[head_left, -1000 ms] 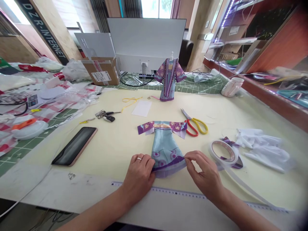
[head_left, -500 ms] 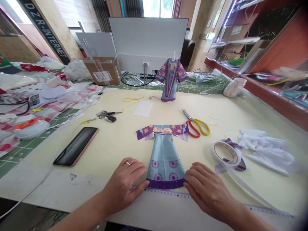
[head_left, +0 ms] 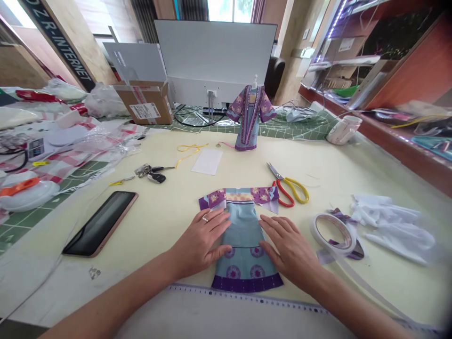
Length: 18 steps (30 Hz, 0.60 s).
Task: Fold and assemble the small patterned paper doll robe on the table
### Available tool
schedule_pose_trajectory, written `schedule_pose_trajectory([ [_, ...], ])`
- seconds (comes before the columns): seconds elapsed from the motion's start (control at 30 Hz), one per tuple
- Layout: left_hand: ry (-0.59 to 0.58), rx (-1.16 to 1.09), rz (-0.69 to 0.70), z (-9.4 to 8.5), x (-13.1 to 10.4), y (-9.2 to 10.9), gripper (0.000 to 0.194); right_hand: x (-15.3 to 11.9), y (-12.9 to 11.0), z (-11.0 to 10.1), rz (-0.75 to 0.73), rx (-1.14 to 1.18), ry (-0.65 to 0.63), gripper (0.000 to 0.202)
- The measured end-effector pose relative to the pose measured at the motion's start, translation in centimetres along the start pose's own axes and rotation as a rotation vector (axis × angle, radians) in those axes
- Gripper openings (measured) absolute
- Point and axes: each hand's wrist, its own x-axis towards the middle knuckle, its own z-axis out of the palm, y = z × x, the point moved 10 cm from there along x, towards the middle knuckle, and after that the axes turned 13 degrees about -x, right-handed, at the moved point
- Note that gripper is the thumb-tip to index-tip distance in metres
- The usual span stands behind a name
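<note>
1. At left, a forearm rises from the bottom edge, its elbow end out of frame, past a dark-screened phone (head_left: 100, 223).
2. The left hand (head_left: 200, 244), a ring on one finger, lies palm down on the garment's left side, fingers stretched and nearly together, thumb spread apart, gripping nothing visible.
3. Between the hands, a small blue-and-purple dress (head_left: 242, 230) lies flat on the table (head_left: 169, 207), sleeves away from the wearer, hem just beside a ruler strip (head_left: 263, 301). Parts of both side edges are hidden beneath the hands; the ruler's figures are too small to read.
4. The right hand (head_left: 291, 245) mirrors the left, palm down, fingers extended close together, thumb apart, tips on the dress's right side.
5. Beyond it, a sleeve end meets red-and-yellow scissors (head_left: 280, 178); which lies on top is unclear. The right forearm, crossing the ruler, leaves frame at lower right.
</note>
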Motion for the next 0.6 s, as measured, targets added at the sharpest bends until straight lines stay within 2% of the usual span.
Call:
schedule_pose_trajectory([
  [0.1,-0.011,-0.011,0.040,0.4,3.5,-0.1,0.043,1.5,2.1,0.4,0.135,0.093,-0.004,0.030],
  [0.2,-0.068,0.004,0.068,1.9,6.5,-0.6,0.041,2.7,3.5,1.8,0.219,0.154,-0.046,0.026],
  [0.27,-0.103,0.018,0.082,2.8,7.7,-1.0,0.042,3.1,4.0,2.9,0.241,0.168,-0.078,0.025],
  [0.4,-0.149,0.009,0.086,3.8,8.4,-1.9,0.045,3.5,4.2,3.8,0.243,0.161,-0.111,0.027],
  [0.6,-0.156,-0.042,0.071,4.4,8.6,-2.6,0.047,3.8,4.1,3.9,0.221,0.123,-0.087,0.031],
])
